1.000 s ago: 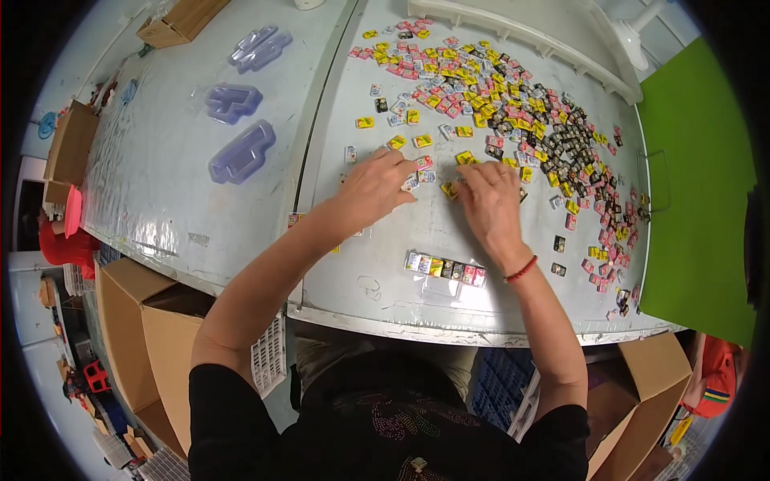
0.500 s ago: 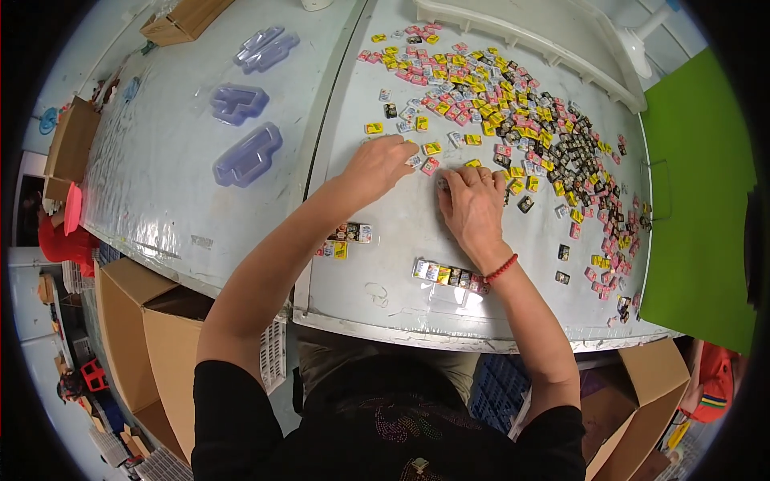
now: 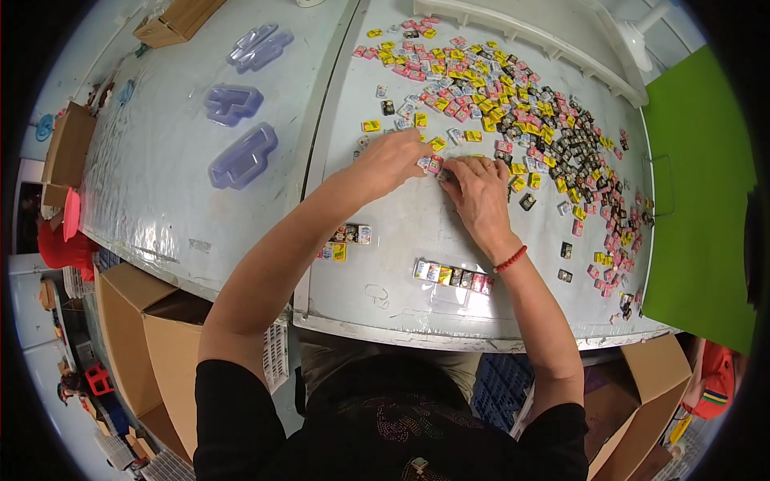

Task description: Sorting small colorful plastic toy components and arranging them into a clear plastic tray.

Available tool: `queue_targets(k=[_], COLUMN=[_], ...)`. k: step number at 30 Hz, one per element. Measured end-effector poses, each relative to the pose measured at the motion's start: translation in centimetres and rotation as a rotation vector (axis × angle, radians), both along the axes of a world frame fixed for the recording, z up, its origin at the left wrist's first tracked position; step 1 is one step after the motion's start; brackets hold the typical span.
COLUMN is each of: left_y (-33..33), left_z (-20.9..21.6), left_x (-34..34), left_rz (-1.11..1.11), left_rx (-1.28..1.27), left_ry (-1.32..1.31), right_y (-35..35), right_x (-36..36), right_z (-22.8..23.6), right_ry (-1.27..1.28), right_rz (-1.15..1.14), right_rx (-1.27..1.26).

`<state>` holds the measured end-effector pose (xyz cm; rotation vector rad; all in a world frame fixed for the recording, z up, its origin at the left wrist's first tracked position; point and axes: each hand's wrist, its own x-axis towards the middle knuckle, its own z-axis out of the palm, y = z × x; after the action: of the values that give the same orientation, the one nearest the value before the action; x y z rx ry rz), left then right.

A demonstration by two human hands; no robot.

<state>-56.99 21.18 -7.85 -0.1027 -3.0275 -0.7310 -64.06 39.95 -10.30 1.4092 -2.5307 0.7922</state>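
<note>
Close together on the white table, my two hands bend over a short row of small printed blocks. My left hand (image 3: 391,163) has its fingers curled, with a white block (image 3: 423,163) at its fingertips. A pink block (image 3: 435,164) sits against the white one, between the hands. My right hand (image 3: 484,192) pinches a small dark block (image 3: 443,175) at the right end, partly hidden by its fingers. Nearer me, a clear tray (image 3: 449,297) bears a row of mixed blocks (image 3: 455,277). More blocks (image 3: 350,233) stand in rows beside my left forearm.
A wide heap of pink, yellow, black and white blocks (image 3: 513,104) spreads across the far right. Several clear plastic trays (image 3: 245,155) lie on the left table. A green panel (image 3: 698,200) borders the right side; open cardboard boxes (image 3: 172,361) stand below the front edge.
My left hand has shifted slightly right, and the pink block now lines up beside the white one. My right forearm has moved right, uncovering the red end of the row in the clear tray.
</note>
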Motion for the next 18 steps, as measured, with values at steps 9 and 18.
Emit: queue_targets(k=[9, 18], left_y=[0.1, 0.9], left_z=[-1.2, -2.0], left_x=[0.0, 0.4], left_rz=[-0.201, -0.178], left_rx=[0.062, 0.052], left_ry=[0.238, 0.273], right_y=[1.0, 2.3], right_x=[0.2, -1.0], right_z=[-0.2, 0.7], right_ry=[0.052, 0.042], right_rz=[0.013, 0.003], right_rx=[-0.084, 0.005])
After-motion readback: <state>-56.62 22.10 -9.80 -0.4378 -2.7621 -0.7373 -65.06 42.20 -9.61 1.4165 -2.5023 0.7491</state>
